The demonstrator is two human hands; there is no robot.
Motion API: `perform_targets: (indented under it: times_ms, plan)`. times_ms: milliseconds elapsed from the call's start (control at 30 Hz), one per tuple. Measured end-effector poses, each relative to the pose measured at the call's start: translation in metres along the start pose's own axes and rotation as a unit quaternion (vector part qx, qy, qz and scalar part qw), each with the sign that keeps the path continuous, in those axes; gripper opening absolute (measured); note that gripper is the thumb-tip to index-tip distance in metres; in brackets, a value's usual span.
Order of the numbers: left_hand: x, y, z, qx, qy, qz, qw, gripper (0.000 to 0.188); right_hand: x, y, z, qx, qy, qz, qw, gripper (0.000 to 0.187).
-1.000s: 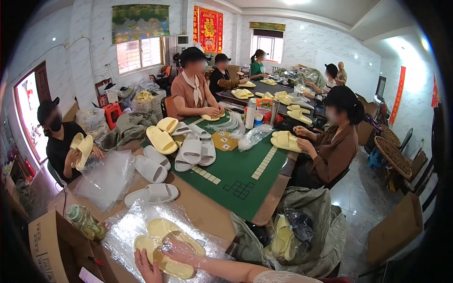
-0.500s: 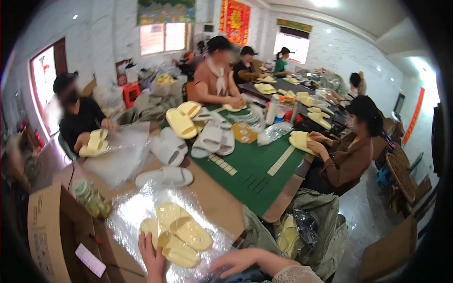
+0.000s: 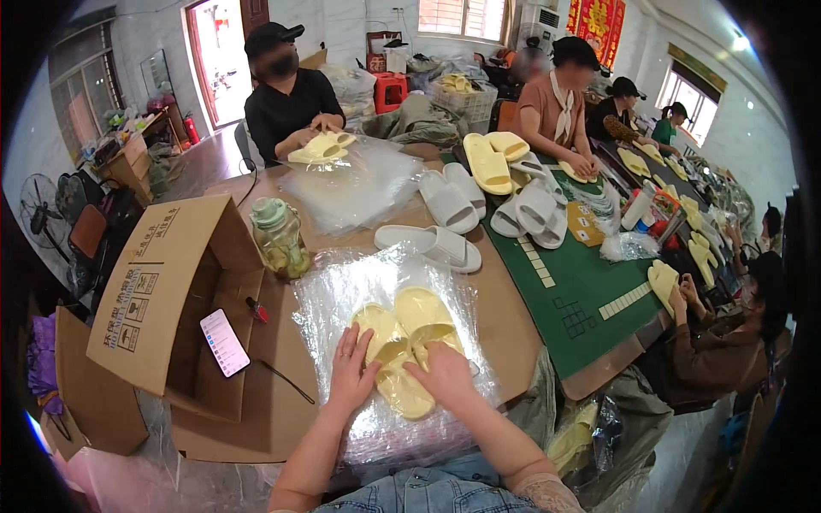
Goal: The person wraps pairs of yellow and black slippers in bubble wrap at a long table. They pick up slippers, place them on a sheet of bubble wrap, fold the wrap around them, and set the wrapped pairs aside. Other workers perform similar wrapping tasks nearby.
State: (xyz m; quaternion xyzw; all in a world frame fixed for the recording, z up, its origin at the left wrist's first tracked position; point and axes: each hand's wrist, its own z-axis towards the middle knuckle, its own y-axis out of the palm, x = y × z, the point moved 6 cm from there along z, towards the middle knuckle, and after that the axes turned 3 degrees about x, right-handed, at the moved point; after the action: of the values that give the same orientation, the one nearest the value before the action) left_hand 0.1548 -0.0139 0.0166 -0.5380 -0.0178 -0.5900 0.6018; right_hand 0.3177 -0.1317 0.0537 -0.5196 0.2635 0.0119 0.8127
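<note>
Pale yellow slippers [image 3: 409, 398] lie together on a stack of clear plastic bags [image 3: 321, 295] in front of me. My left hand [image 3: 349, 372] rests against their left side, with its fingers stretched out and the thumb apart. My right hand [image 3: 446, 374] is closed over the right side at a strap, its fingers bent and the fingertips partly hidden. The slippers overlap, and both hands cover parts of them.
An open cardboard box [image 3: 162, 299] stands left, with a phone [image 3: 225, 342] in it. Near it is a glass jar [image 3: 280, 239]. White slippers [image 3: 432, 248] lie beyond the bags, beside a green mat [image 3: 581, 299]. Co-workers handle yellow slippers around the tables.
My view has turned left. My right hand has moved from beside the bags onto the yellow slippers; my left hand still touches them.
</note>
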Motion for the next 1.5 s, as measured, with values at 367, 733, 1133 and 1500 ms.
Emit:
perform_targets:
  times_ms: [367, 733, 1133, 1500]
  plan:
    - [-0.007, 0.001, -0.003, 0.019, -0.044, -0.027, 0.998, 0.063, 0.017, 0.040, 0.015, -0.041, 0.069, 0.048, 0.996, 0.030]
    - [-0.018, 0.014, -0.008, -0.024, -0.085, 0.036, 0.995, 0.065, 0.126, -0.164, -0.120, 0.139, 0.254, -0.097, 0.952, 0.021]
    - [-0.018, 0.020, -0.006, -0.057, 0.003, 0.076, 0.995, 0.062, 0.312, -0.185, -0.340, -0.121, 0.374, -0.235, 0.889, 0.030]
    - [-0.014, 0.016, -0.007, -0.065, -0.008, 0.081, 0.995, 0.058, 0.362, -0.075, -0.335, -0.084, 0.477, -0.133, 0.865, 0.043]
